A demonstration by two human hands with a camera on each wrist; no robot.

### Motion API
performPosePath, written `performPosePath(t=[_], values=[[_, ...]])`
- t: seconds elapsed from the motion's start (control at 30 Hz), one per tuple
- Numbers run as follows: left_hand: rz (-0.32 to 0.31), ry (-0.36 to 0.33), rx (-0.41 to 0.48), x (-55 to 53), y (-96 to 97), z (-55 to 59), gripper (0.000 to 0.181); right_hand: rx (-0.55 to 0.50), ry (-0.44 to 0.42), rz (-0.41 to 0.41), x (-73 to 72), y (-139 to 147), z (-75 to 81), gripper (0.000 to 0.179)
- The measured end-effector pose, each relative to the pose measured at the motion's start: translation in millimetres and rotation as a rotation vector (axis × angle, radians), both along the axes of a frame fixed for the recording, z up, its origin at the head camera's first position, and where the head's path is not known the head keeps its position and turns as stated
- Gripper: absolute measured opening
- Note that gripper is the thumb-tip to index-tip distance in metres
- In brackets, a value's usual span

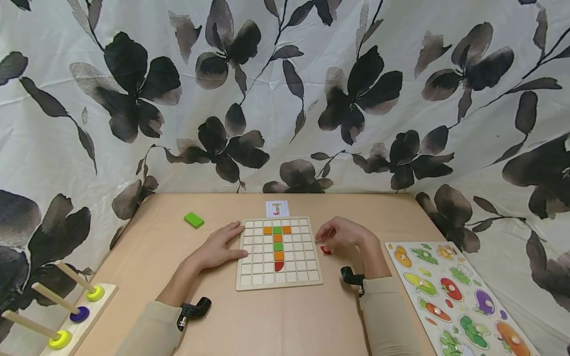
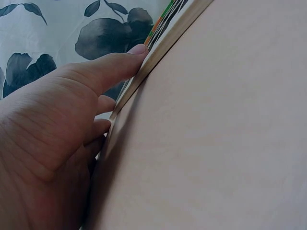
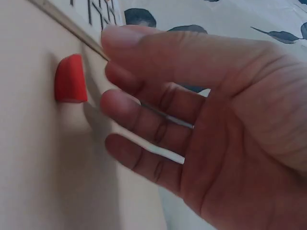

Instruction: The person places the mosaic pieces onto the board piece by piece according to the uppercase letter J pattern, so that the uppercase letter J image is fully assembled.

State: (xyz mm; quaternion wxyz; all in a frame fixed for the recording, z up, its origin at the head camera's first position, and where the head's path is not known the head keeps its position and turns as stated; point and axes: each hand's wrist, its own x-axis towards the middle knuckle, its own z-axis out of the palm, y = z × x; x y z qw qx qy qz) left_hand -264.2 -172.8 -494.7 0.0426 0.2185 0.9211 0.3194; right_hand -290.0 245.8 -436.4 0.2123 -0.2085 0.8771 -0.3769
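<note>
A wooden grid board lies mid-table. Coloured tiles sit in it: an orange-green-orange row near the top and a column below, ending in a rounded red tile. My left hand rests along the board's left edge, its thumb touching the rim. My right hand hovers off the board's right side, fingers loosely bent and nothing visible between them. Just below its fingertips lies a loose red block with one curved side, on the table.
A small pattern card lies behind the board. To the left is a green block, and a peg stand with rings is at the front left. A vegetable puzzle board covers the right side. Floral cloth hangs behind.
</note>
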Motion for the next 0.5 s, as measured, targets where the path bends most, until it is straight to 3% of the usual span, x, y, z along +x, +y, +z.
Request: performPosePath(t=[0.13, 0.5], values=[[0.000, 0.001, -0.003, -0.4, -0.3, -0.4, 0.090, 0.001, -0.058, 0.005, -0.6, 2, -4.6, 0.029], [0.002, 0.002, -0.003, -1.3, -0.5, -1.5, 0.090, 0.013, -0.080, -0.017, -4.4, 5, -13.4, 0.024]])
